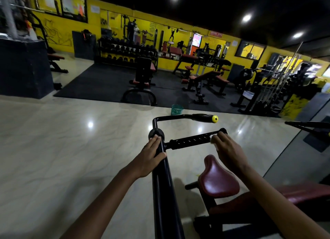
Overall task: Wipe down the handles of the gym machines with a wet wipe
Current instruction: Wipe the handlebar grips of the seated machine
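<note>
Yellow walls and a black ceiling with round lights are seen beyond the hands, with dumbbell racks [125,53], padded benches and cable machines set on dark rubber matting [100,85]. Pale polished floor tile [62,149] is spread beneath and to the left of the hands, with lamp reflections shown on it. A green mesh bin [177,109] is placed on the floor just past the machine.

A thick black machine arm [163,194] is run from the bottom of the view up and away to a round hub. It is clasped near its top by the left hand [150,157], fingers wrapped over the tube and thumb along its near side. From the hub, a ribbed black handle [189,140] is extended to the right and slightly away, its long axis nearly level and crosswise to the arm. Its far right end is gripped by the right hand [227,149], which is closed on a white wet wipe [214,140] pressed around the grip; only a little of the wipe is shown under the fingers. The two hands are held well apart.

A second handle [203,117] with a yellow end cap is pointed rightward, beyond both hands. A maroon padded seat [219,179] is positioned below the right hand.
</note>
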The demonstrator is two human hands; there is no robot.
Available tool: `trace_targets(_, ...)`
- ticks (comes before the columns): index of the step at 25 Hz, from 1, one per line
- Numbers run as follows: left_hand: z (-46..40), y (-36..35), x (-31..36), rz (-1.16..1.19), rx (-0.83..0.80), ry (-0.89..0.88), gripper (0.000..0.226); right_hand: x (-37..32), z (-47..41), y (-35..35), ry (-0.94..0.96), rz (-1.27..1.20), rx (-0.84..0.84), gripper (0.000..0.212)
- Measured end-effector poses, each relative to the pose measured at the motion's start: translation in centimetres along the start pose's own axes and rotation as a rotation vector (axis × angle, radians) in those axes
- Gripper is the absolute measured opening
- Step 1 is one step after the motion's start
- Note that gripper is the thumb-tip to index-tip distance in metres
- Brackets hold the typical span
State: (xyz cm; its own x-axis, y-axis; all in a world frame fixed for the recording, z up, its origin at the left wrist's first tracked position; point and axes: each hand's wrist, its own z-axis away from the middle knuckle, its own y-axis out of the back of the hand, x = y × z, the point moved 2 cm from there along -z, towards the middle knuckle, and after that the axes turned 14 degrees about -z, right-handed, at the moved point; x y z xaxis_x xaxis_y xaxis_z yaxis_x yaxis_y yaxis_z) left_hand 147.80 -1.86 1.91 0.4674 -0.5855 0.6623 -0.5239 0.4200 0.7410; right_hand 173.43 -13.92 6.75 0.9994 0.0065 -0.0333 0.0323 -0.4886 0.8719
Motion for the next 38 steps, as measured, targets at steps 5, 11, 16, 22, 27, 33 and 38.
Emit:
trace_targets(5,0.0,-0.1,-0.1,-0.007,-0.011,0.004,0.065,1.4,1.2,-0.6,-0.002,0.004,-0.025,0.044)
trace_targets(11,0.0,-0.1,0.0,0.003,0.008,-0.001,0.065,-0.7,0.5,-1.4,0.019,-0.048,0.012,0.038)
trace_targets(16,-0.1,-0.1,-0.1,-0.005,0.004,0.004,0.065,-7.6,-1.1,-5.2,0.222,-0.111,-0.053,0.034)
trace_targets(22,-0.7,0.0,-0.5,-0.05,0.012,-0.002,0.067,-10.1,-2.3,-5.2,0.246,-0.237,-0.115,0.02)
trace_targets(27,-3.8,0.3,-1.5,-0.123,-0.011,-0.025,0.065,-7.3,-6.0,0.6,0.162,-0.254,0.114,0.017)
trace_targets(33,-6.9,0.3,-3.5,-0.12,0.006,-0.107,0.066,-1.5,-14.6,1.0,-0.065,0.054,-0.068,0.029)
trace_targets(38,-7.3,-0.4,-4.1,-0.054,0.022,-0.131,0.069,1.9,-17.1,-3.4,-0.315,0.173,-0.336,0.022)
